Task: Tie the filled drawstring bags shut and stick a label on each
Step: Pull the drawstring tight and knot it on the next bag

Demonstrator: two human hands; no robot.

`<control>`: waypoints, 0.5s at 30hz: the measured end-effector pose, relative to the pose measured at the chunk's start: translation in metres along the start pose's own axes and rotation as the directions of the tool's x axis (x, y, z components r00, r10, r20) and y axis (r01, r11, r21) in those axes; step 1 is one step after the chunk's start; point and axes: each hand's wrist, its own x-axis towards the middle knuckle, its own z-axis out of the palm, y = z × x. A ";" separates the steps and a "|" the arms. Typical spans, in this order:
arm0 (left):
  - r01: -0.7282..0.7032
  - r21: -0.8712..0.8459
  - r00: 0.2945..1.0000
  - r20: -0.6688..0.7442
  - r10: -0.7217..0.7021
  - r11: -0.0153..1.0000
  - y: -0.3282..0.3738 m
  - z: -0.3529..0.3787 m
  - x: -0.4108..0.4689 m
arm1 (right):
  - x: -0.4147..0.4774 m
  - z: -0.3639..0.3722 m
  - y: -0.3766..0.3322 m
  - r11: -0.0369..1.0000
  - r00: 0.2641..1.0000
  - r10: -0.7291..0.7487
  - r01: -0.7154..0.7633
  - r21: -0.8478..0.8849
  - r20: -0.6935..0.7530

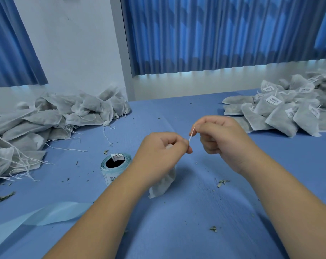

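Drawstring bag (163, 184): white, hanging under the left hand (158, 154), just right of the label roll (114, 165), lower corner down at the blue table (195, 212). The left fingers curl round the bag's neck, thumb and forefinger pinching the string (191, 135). The right hand (220, 139), further right of the roll, pinches the string's other end with its remaining fingers curled. The string is taut between the hands. Left of the roll: unlabelled bags (46, 120). Far right of it: labelled bags (289, 111).
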 end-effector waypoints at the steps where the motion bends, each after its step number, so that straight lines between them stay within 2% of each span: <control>1: -0.043 0.084 0.998 -0.034 0.046 0.996 -0.002 -0.001 0.000 | 0.000 0.000 0.001 1.000 1.000 -0.001 0.001 -0.007 -0.004; 6: -0.134 0.357 0.989 -0.003 0.145 0.924 -0.008 0.002 -0.002 | 0.000 0.001 -0.001 0.999 1.000 0.007 -0.008 -0.045 -0.019; 8: -0.131 0.345 0.991 0.026 0.130 0.929 -0.008 0.007 -0.002 | 0.000 0.001 0.001 0.993 0.999 0.011 -0.016 -0.117 -0.036; 11: 0.007 0.065 0.998 0.063 -0.011 0.998 -0.007 0.012 -0.001 | -0.001 0.002 0.003 0.966 0.997 0.016 -0.034 -0.256 -0.074; 13: 0.123 -0.145 0.989 0.101 -0.109 0.982 -0.006 0.011 0.001 | 0.000 0.003 0.004 0.948 0.997 0.040 -0.061 -0.314 -0.072; 15: 0.203 -0.272 0.976 0.137 -0.171 0.940 -0.006 0.007 0.004 | 0.001 0.003 0.007 0.928 0.994 0.100 -0.110 -0.357 -0.045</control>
